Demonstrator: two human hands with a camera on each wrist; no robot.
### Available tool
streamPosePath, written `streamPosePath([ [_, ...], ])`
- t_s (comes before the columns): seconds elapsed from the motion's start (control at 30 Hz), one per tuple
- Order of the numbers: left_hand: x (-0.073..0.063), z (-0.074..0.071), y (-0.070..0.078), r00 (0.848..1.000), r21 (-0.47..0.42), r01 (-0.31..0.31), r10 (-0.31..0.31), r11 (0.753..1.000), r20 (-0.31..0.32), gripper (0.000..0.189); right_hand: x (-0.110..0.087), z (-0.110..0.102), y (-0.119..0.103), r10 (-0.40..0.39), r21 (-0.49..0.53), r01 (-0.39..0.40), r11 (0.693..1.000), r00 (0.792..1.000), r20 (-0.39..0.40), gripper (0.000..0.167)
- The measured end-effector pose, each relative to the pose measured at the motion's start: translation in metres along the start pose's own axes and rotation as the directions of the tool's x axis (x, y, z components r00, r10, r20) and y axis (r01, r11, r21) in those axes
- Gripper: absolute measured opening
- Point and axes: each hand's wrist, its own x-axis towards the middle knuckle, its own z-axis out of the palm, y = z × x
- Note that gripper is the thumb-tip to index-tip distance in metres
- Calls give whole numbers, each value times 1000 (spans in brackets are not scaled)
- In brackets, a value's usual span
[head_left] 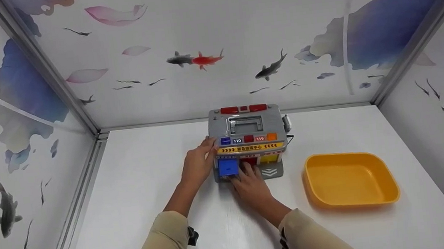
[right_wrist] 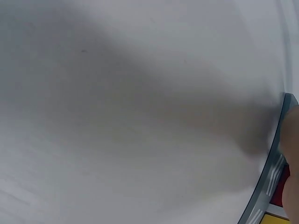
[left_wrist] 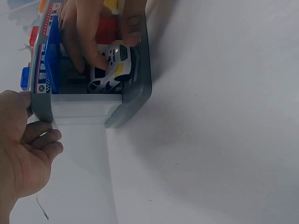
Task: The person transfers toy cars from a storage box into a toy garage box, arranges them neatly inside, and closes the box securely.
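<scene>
A grey toy rescue station (head_left: 274,120) with red, blue and orange roof lights stands toward the back of the white table. My left hand (head_left: 198,164) grips its left edge, thumb and curled fingers at the roof corner. The blue garage door (head_left: 228,167) is swung up. In the left wrist view, a white toy police car (left_wrist: 114,65) sits tilted at the open bay under that door. My right hand (head_left: 252,186) holds this car between thumb and fingers. Only finger edges of the right hand show in the right wrist view.
A yellow-orange plastic bin (head_left: 348,204) stands on the table (head_left: 147,162) to the right of the station. Red (head_left: 251,161) and yellow (head_left: 269,159) garage doors are beside the blue one. Printed panels with metal frames wall the table at the back and sides.
</scene>
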Motion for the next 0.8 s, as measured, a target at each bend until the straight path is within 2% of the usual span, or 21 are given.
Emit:
streamPosePath([
  [0.17, 1, 0, 0, 1000, -11, -15, 15, 1000, -13, 51, -1, -1, 4, -26, 37, 24, 999, 998, 65, 45],
  [0.33, 0, 1, -1, 1000, -12, -2, 2, 1000, 4, 52, -2, -3, 9, -30, 117, 15, 993, 991, 127, 58],
  [0.53, 0, 1, -3, 1000, -13, 6, -6, 1000, 5, 52, 0, -4, 13, -30, 142, 10, 990, 990, 137, 60],
  [0.8, 1, 1, -2, 1000, -24, 7, -7, 1000, 5, 52, 5, -4, 11, -1, 116, -17, 993, 988, 153, 58],
])
